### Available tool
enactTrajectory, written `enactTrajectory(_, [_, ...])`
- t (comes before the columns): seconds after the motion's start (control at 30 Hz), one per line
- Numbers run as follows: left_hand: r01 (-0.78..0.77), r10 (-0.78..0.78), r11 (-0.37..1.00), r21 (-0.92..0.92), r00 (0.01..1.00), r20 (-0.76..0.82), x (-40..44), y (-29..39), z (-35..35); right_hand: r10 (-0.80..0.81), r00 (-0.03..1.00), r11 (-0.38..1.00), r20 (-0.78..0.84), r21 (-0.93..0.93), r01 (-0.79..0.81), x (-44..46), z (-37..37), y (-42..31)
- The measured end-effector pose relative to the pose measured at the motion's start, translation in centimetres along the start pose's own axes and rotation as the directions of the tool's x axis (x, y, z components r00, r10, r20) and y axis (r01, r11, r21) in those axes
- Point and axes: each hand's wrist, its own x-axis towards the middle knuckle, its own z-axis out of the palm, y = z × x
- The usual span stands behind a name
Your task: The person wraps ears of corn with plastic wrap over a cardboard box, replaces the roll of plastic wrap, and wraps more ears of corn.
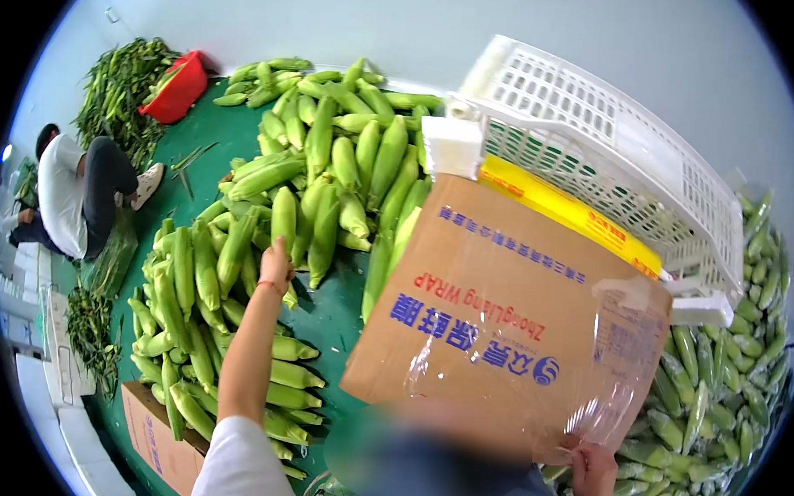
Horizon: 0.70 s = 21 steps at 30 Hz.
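Observation:
My left hand [276, 266] reaches into a heap of green ears of corn, its fingers closed round the near end of one ear of corn [283, 216]. A red band circles that wrist. At the lower right, my right hand [593, 475] pinches the edge of a clear plastic wrap [575, 420]. This film lies over a cardboard box [492, 278] printed with blue and red lettering. Along the box's far side runs a long yellow carton [573, 210], between white blocks; whether the film feeds from it is hidden.
A white slotted crate [594, 115] stands behind the box. Wrapped corn [698, 381] fills the right side. Loose corn [195, 285] covers the left floor, near another box [158, 441]. Farther back are a red basin [180, 87], husks [122, 98] and a crouching person [67, 193].

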Motion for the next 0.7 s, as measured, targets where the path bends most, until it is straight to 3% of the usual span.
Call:
enactTrajectory(0.03, [0.005,0.015,0.969,-0.245,0.997,0.081,-3.1,0.1,-0.3,-0.072,0.996,0.991,-0.049,-0.117,0.066,-0.4,0.4,0.1])
enactTrajectory(0.1, [-0.129,0.155,0.97,-0.208,0.982,0.111,-12.1,1.9,0.5,-0.019,0.996,0.999,-0.087,-0.043,0.015,-0.2,0.6,-0.8])
enactTrajectory(0.17, [-0.428,0.4,0.903,0.045,0.872,0.281,-19.9,4.7,1.6,0.094,0.992,0.996,-0.086,0.016,-0.093,-1.1,1.1,-0.8])
enactTrajectory(0.2, [-0.694,0.611,0.71,0.121,0.691,0.386,-22.1,5.8,2.7,0.155,0.984,0.987,-0.086,0.055,-0.151,-1.2,1.5,-0.9])
enactTrajectory(0.27, [-0.946,0.722,0.229,0.231,0.324,0.611,-26.9,8.9,5.6,0.166,0.984,0.986,-0.064,0.001,-0.166,-1.2,1.1,-1.7])
enactTrajectory(0.3, [-0.959,0.66,-0.004,0.283,0.211,0.721,-29.2,10.8,7.6,0.18,0.982,0.984,-0.063,0.005,-0.18,-1.4,1.4,-1.7])
enactTrajectory(0.37, [-0.967,0.533,-0.193,0.167,0.04,0.845,-32.5,12.9,11.9,0.211,0.975,0.977,-0.07,0.023,-0.21,-1.8,1.5,-1.5])
enactTrajectory(0.4, [-0.968,0.502,-0.217,0.13,0.004,0.865,-33.1,13.1,13.4,0.316,0.948,0.923,-0.023,0.238,-0.302,-2.1,0.8,-2.0])
enactTrajectory(0.47, [-0.963,0.439,-0.262,0.063,-0.061,0.897,-33.1,12.8,16.9,0.456,0.881,0.662,0.125,0.613,-0.43,-1.9,-1.1,-2.3])
enactTrajectory(0.57, [-0.965,0.347,-0.257,0.055,-0.039,0.937,-31.5,13.0,17.9,0.293,0.934,0.565,-0.206,0.825,0.005,0.4,-2.0,-0.1])
enactTrajectory(0.63, [-0.966,0.392,-0.259,0.012,-0.094,0.915,-30.7,11.9,18.3,0.123,0.913,0.813,-0.388,0.567,0.131,5.7,-1.7,-0.7])
enactTrajectory(0.7, [-0.954,0.441,-0.297,0.05,-0.091,0.893,-31.3,12.3,17.9,-0.194,0.916,0.973,-0.351,0.051,0.226,11.4,0.9,-0.6])
